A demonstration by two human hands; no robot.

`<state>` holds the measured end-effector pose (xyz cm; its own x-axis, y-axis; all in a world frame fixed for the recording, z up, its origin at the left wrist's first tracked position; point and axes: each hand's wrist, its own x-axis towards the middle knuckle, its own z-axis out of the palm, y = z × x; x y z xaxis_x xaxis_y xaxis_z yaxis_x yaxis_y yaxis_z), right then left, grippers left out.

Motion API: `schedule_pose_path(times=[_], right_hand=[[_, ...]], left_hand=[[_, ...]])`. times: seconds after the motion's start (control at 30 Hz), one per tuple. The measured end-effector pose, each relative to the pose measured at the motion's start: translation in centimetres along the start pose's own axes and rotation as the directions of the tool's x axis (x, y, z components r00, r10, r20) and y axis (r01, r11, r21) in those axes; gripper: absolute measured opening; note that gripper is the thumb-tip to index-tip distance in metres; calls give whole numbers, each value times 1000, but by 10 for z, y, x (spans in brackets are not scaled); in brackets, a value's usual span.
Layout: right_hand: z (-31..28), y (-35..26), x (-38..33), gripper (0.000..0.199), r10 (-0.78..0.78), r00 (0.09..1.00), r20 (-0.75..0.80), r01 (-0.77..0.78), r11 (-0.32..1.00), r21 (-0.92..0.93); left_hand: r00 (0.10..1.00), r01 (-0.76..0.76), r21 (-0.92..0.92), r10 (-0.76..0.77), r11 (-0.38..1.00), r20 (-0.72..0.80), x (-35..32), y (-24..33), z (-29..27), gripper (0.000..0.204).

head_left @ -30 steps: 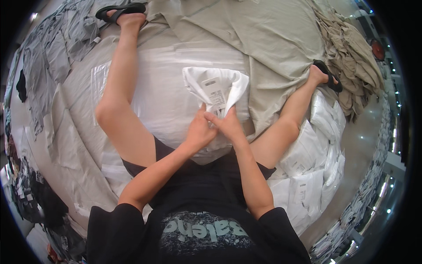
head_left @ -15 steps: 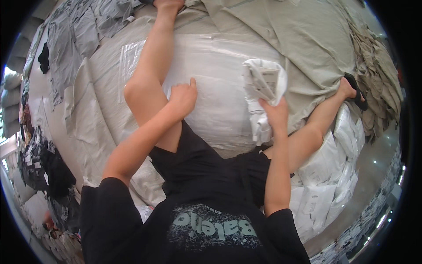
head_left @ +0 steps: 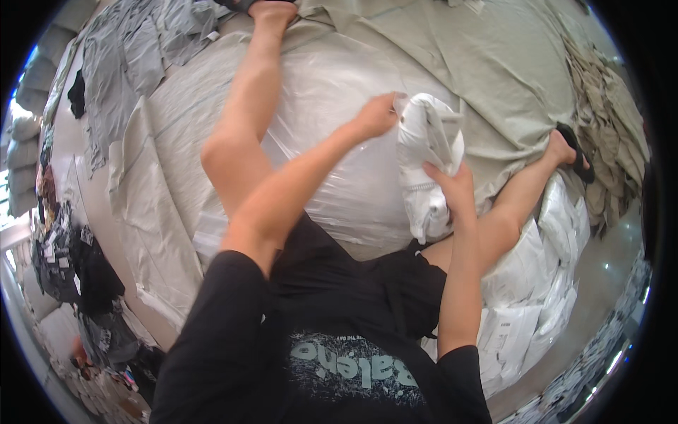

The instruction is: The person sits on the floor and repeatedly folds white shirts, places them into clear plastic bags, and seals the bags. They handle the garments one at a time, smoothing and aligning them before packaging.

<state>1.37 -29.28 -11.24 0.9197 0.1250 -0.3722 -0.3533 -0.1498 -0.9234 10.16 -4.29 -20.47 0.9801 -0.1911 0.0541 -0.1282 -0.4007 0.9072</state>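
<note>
Left hand (head_left: pixel 376 115) pinched on the top edge of a white plastic-wrapped bundle (head_left: pixel 426 159), fingers closed on the wrapping. Right hand (head_left: pixel 454 191) wrapped around the lower right side of the same bundle, fingers spread up over its surface, thumb hidden behind it. Hands apart from each other, one at the upper left corner, one lower down, both clamped on the bundle. Bundle held upright and slightly rumpled, above the right thigh, just to the right of a large clear plastic sack (head_left: pixel 332 141) that swells between the two bare legs. Left knee (head_left: pixel 226 152) raised beside the sack, left foot far up at the top edge; right leg stretched out to the right, ending in a dark sandal (head_left: pixel 575 152). Black printed shirt (head_left: pixel 332 353) filling the lower middle. Beneath and beyond the sack, a wide spread of pale khaki cloth (head_left: pixel 494 63). To the right, a stack of folded khaki garments (head_left: pixel 611 113), and lower right a pile of white wrapped packets (head_left: pixel 544 283) touching the right leg. At upper left, grey garments (head_left: pixel 120 63) laid out flat; at far left, dark clothing heaps (head_left: pixel 70 261), too bent by the rim to tell apart.
</note>
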Motion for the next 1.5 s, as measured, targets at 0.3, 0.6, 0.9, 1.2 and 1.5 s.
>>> schedule_pose_path(times=[0.3, 0.6, 0.9, 1.2, 1.5], right_hand=[[-28, 39, 44, 53, -35, 999, -30, 33, 997, -67], [-40, 34, 8, 72, 29, 999, 43, -28, 999, -44], [-33, 23, -83, 74, -155, 981, -117, 140, 982, -125], [23, -83, -110, 73, -599, 782, -173, 613, 789, 45], [0, -126, -96, 72, -763, 611, -211, 788, 559, 258]], left_hand=[[562, -527, 746, -491, 408, 666, -107, -16, -149, 21], [692, -634, 601, 9, 486, 722, -143, -49, -106, 15], [824, 176, -86, -99, 981, 559, -107, 37, -86, 25], [718, 634, -462, -250, 620, 649, -113, 51, -59, 10], [841, 263, 345, -389, 901, 375, -142, -4, -100, 28]])
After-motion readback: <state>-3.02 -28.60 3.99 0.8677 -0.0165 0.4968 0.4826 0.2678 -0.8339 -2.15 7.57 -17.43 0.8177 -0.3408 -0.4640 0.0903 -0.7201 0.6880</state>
